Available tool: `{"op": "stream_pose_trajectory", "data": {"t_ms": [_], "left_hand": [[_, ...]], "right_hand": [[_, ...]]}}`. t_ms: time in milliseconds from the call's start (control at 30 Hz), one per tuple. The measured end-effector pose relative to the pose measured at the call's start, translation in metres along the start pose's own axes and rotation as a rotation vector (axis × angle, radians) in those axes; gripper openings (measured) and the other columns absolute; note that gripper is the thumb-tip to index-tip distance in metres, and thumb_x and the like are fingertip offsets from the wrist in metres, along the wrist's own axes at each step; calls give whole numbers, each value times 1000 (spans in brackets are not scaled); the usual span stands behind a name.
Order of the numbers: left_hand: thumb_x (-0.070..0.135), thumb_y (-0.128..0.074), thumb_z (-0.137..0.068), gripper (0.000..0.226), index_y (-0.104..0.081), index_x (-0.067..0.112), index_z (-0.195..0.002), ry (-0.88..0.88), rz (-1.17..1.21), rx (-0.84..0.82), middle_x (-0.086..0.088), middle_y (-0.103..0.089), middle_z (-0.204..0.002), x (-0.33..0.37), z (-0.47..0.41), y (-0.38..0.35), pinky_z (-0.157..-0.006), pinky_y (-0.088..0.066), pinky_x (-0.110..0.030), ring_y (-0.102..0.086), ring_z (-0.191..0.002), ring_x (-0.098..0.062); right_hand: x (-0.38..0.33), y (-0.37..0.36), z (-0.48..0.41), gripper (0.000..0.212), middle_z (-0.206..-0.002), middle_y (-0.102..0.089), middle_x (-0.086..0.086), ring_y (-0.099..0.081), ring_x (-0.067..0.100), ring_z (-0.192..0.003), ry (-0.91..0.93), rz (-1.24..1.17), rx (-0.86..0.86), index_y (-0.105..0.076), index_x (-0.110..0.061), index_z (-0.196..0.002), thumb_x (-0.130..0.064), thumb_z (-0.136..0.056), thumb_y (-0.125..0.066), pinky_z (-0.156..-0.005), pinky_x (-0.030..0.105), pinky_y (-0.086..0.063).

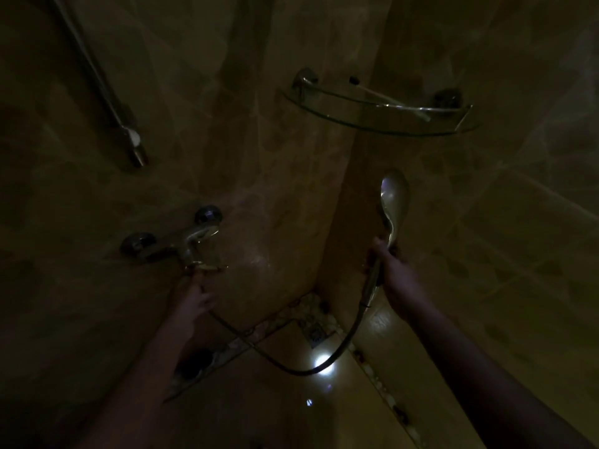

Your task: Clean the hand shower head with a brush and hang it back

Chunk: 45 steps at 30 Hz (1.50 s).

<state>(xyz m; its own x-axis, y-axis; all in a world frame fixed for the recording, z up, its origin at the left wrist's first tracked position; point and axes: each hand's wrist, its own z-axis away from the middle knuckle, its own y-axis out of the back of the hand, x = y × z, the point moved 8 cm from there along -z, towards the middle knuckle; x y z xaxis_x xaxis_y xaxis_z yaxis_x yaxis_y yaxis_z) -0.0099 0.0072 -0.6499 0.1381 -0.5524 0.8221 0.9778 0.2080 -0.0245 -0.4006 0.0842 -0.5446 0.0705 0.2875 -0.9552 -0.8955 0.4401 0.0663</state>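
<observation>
The room is very dark. My right hand [393, 270] grips the handle of the chrome hand shower head [393, 202], which points up near the wall corner. Its hose [337, 351] loops down and left to the wall mixer tap [191, 243]. My left hand [196, 294] reaches up under the tap, its fingertips at the tap's lower lever; the grip is too dim to read. A thin brush [385, 97] with a dark head lies on the glass corner shelf [356, 119]. The holder [131, 142] on the slide rail sits at the upper left.
Brown marbled tile walls meet in a corner at the middle. A mosaic border and a floor drain [316, 333] lie below, with a bright light spot on the floor. A dark round object [196, 362] sits at the floor's left edge.
</observation>
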Motion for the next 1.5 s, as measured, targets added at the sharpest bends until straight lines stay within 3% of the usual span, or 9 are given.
{"op": "stream_pose_trajectory", "data": {"t_ms": [133,233,333,433,633,767,867,1067,1500], "left_hand": [[45,-41,-102,48,-41,29,-147,6,146,-8,1,-45,-153,-20,-6,-10,-113,-36,-51,-49,-133,-33],[38,-38,-104,48,-37,30,-151,28,247,-33,4,-38,-158,-34,-14,-15,-119,-26,-53,-44,-136,-35],[37,-41,-102,37,-56,28,-134,44,274,-37,6,-54,-142,-36,-15,-26,-111,-36,-48,-53,-122,-30],[32,-43,-102,20,-62,29,-104,43,355,-54,8,-62,-110,-38,-19,-42,-85,-47,-40,-60,-94,-23],[40,-53,-99,21,-54,29,-117,-62,297,22,4,-64,-96,-46,-22,-36,-48,-50,-21,-61,-72,-14],[49,-52,-96,56,-49,16,-142,-61,233,1,0,-65,-103,-42,-19,-30,-46,-53,-18,-64,-72,-14],[49,-46,-99,57,-47,13,-144,-53,205,32,-4,-63,-112,-39,-15,-28,-43,-54,-18,-62,-76,-16],[51,-41,-100,62,-47,8,-145,-24,172,26,-6,-60,-119,-37,-6,-33,-64,-44,-27,-61,-78,-15],[51,-39,-101,58,-48,12,-143,11,188,-11,-9,-54,-135,-28,12,-29,-50,-53,-23,-60,-78,-18]], "right_hand": [[39,6,-35,22,-87,-62,4,-61,18,-74,-14,-16,-4,-57,-11,-110,-31,-100,-56,-57,28,-50],[66,9,-53,22,-79,-61,6,-59,18,-67,-41,-26,11,-58,-6,-106,-27,-100,-57,-56,30,-46],[98,11,-70,29,-81,-63,6,-61,17,-66,-96,-6,8,-60,-2,-110,-29,-99,-59,-51,26,-47],[130,19,-85,39,-97,-68,17,-67,27,-78,-170,52,24,-58,-1,-112,-36,-95,-61,-57,31,-52],[156,34,-94,35,-100,-72,14,-70,31,-86,-154,108,68,-62,-12,-106,-44,-91,-62,-73,48,-57],[169,40,-103,49,-104,-72,17,-71,39,-96,-150,82,71,-61,-15,-108,-56,-80,-61,-84,58,-58],[172,42,-108,52,-103,-73,16,-72,37,-95,-139,86,80,-61,-13,-108,-56,-79,-62,-84,57,-59],[151,37,-88,38,-104,-71,16,-69,35,-95,-175,79,50,-60,-15,-109,-47,-88,-60,-83,53,-57],[132,34,-76,30,-106,-67,14,-66,31,-97,-153,84,55,-56,-15,-107,-41,-95,-62,-87,51,-55]]}}
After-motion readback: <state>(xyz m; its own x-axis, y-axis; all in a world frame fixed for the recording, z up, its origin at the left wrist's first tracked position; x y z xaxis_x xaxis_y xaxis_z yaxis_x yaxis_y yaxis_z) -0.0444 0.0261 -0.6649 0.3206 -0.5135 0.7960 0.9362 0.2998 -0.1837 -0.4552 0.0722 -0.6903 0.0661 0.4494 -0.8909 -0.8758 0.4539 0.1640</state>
